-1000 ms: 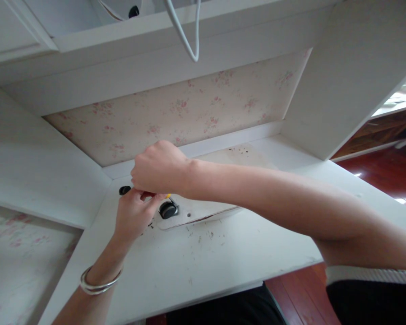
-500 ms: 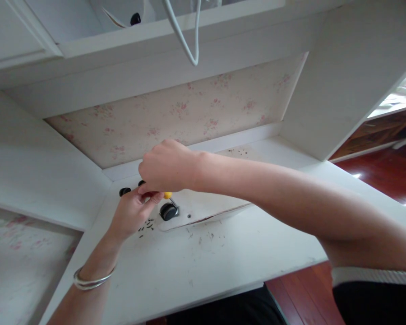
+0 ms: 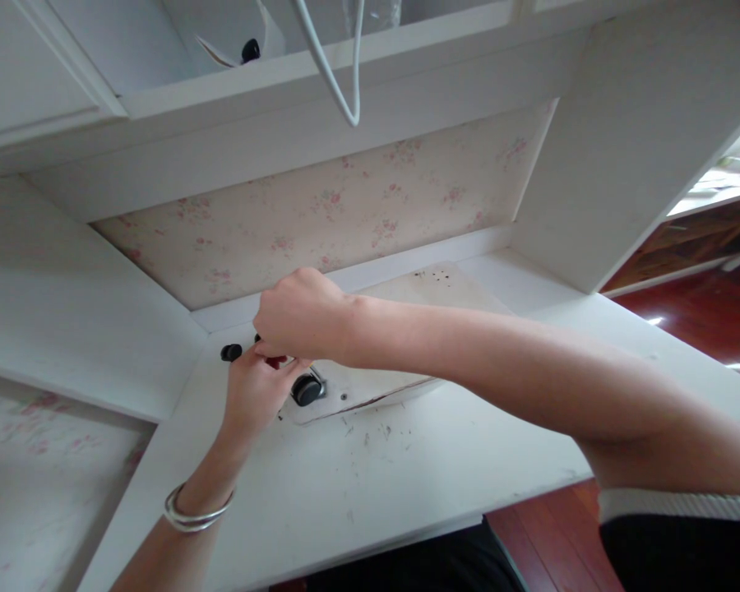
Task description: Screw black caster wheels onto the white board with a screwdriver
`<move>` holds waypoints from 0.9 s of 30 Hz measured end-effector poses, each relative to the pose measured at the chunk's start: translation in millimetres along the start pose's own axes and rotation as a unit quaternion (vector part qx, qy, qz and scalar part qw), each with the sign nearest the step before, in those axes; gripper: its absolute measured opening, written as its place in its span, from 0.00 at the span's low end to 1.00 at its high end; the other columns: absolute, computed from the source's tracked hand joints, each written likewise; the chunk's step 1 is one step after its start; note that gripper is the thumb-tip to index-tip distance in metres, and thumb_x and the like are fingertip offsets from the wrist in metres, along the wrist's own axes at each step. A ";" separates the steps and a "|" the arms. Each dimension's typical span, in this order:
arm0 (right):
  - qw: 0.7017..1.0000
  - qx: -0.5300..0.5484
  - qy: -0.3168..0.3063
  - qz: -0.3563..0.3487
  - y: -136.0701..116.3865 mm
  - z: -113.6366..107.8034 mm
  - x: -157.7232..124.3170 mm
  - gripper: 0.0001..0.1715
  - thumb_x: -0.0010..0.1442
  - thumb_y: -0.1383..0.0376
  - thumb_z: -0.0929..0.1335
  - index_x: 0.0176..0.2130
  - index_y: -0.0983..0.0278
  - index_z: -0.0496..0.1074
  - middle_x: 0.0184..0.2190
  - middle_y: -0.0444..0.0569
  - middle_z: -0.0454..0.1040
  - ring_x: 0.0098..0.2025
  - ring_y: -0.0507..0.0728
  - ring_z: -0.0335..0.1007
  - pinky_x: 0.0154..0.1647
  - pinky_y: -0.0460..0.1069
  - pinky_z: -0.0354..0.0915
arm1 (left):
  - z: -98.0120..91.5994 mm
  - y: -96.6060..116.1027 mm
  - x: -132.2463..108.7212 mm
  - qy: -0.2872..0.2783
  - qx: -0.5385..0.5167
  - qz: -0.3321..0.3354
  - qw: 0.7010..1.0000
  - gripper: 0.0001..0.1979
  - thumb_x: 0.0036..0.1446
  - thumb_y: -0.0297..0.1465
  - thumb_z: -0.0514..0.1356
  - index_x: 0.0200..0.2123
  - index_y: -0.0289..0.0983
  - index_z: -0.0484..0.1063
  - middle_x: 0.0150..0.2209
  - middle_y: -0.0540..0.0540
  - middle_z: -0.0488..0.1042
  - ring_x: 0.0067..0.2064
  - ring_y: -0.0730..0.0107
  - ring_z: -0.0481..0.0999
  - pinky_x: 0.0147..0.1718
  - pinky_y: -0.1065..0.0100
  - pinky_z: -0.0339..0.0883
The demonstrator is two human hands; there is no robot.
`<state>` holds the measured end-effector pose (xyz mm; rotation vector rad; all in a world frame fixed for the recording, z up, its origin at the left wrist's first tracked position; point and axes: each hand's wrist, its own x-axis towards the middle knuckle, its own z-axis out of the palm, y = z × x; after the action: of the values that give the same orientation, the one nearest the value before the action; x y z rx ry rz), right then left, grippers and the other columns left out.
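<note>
Just above a black caster wheel [image 3: 307,390] on a white board [image 3: 370,385], my two hands meet. My right hand [image 3: 302,319], back upward, is curled closed round a screwdriver [image 3: 276,362]; bits of its red and yellow handle show between the hands, and the rest is covered. My left hand [image 3: 262,390], a silver bangle on its wrist, pinches the same handle with thumb and fingers. What the tip touches near the caster is hard to make out. A second black caster [image 3: 231,352] lies left of the hands, and another dark piece is mostly covered by them.
The board rests on a white desktop [image 3: 419,460] inside a cabinet nook, with side panels and a floral back wall [image 3: 358,197]. Small holes [image 3: 441,277] mark the board's far end. A white cable [image 3: 339,90] hangs from the shelf overhead. Dark debris lies by the board.
My left hand has shifted right and closer to the caster, covering most of the small dark bits on the desktop. Less of the yellow handle shows. My right hand has dipped slightly.
</note>
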<state>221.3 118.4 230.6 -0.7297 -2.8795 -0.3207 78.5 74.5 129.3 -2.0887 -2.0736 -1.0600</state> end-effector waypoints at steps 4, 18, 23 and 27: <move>1.000 0.006 0.009 0.009 2.7 7.4 -2.4 0.17 0.64 0.65 0.63 0.31 0.64 0.79 0.33 0.56 0.79 0.37 0.60 0.76 0.31 0.51 0.67 | 3.5 -1.6 -1.5 -0.004 -0.004 -0.004 1.000 0.21 0.45 0.46 0.66 0.15 0.41 0.63 0.16 0.52 0.68 0.20 0.69 0.67 0.23 0.69 0.57; 0.998 0.014 0.033 0.051 -0.4 1.2 -6.5 0.24 0.68 0.54 0.59 0.40 0.68 0.76 0.34 0.58 0.79 0.38 0.61 0.76 0.32 0.52 0.67 | -3.0 -0.7 -0.3 -0.001 -0.014 -0.034 0.999 0.20 0.45 0.45 0.67 0.16 0.40 0.64 0.17 0.53 0.68 0.22 0.70 0.68 0.23 0.70 0.57; 0.999 0.022 0.002 -0.026 1.6 5.4 -11.6 0.19 0.69 0.58 0.60 0.53 0.65 0.68 0.43 0.57 0.77 0.42 0.63 0.75 0.36 0.55 0.67 | -4.8 -2.9 -3.6 0.008 0.003 -0.024 1.000 0.15 0.48 0.39 0.64 0.19 0.40 0.62 0.16 0.55 0.63 0.20 0.72 0.63 0.23 0.71 0.54; 0.997 0.054 -0.010 -0.046 3.9 6.1 -12.3 0.20 0.69 0.57 0.58 0.54 0.65 0.66 0.47 0.58 0.75 0.43 0.64 0.75 0.35 0.56 0.66 | -5.5 -6.0 -7.4 0.010 -0.023 -0.042 0.999 0.12 0.49 0.37 0.63 0.20 0.40 0.65 0.16 0.55 0.62 0.21 0.73 0.61 0.22 0.72 0.53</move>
<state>233.3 117.7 222.9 -0.5867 -2.9276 -0.1685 71.5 66.3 127.5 -2.0190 -2.1669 -1.1442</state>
